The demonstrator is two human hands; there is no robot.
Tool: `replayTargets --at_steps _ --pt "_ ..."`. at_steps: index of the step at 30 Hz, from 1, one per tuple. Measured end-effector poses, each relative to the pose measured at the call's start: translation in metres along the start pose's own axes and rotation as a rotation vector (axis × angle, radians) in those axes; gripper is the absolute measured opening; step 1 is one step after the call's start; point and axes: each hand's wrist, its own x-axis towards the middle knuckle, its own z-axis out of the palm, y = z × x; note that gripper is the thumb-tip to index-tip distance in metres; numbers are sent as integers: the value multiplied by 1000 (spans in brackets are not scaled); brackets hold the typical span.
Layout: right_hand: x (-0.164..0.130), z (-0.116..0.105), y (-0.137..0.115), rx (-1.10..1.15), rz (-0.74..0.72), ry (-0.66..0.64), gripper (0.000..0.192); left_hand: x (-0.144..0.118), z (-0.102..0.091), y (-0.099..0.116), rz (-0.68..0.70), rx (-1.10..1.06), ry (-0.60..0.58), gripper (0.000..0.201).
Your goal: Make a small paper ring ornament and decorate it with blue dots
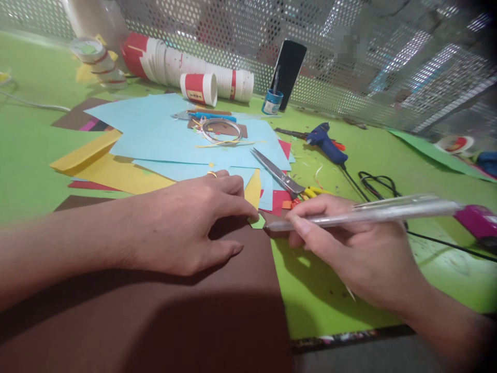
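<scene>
The place is looking like a papercraft workshop: light-blue sheets (147,124) and a brown sheet (233,282) are covering part of a lime-green tabletop (31,147), scissors (275,169) and a hot-glue gun (326,145) are lying out, nested paper cups (157,61) are resting farther back, and a perforated metal screen (233,31) is standing behind.

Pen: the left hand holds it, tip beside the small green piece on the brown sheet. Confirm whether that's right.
Not quite: the head view shows the pen in the right hand, tip beside the small green piece on the brown sheet.
</scene>
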Motion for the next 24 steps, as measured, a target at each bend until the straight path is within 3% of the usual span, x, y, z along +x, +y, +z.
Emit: replayTargets --at_steps 24 --pt "3 1 -1 -14 3 24 14 -2 2 -3 11 -13 19 34"
